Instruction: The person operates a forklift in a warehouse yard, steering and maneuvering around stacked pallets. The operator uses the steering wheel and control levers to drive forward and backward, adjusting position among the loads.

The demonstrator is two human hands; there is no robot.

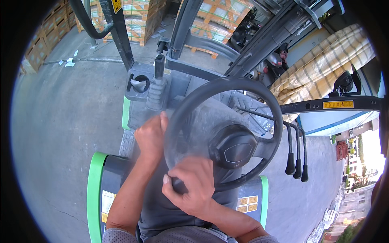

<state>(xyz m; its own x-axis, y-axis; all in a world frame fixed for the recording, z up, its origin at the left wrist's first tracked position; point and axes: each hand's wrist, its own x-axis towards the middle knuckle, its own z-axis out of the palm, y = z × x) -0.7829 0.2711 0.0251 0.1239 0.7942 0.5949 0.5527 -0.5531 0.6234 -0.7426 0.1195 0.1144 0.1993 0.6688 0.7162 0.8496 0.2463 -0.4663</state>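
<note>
A black steering wheel (275, 109) stands in front of me, its left side blurred by a hazy patch. My left hand (150, 135) is closed at the wheel's left rim, thumb pointing up along it; its fingertips are hidden. My right arm reaches across to the left, where my right hand (193, 184) curls round the lower left of the rim. A dark part of the wheel shows under its palm. Ahead of my left hand rises a black lever (159, 67) with a ribbed rubber boot (156, 95).
I sit in a forklift; its mast (267, 44) rises ahead. Three black-knobbed levers (298, 168) stand right of the wheel. A cup holder (139, 83) with a crumpled pale item sits front left. Wooden crates (133, 20), a striped cloth (320, 60) and concrete floor (60, 121) lie beyond.
</note>
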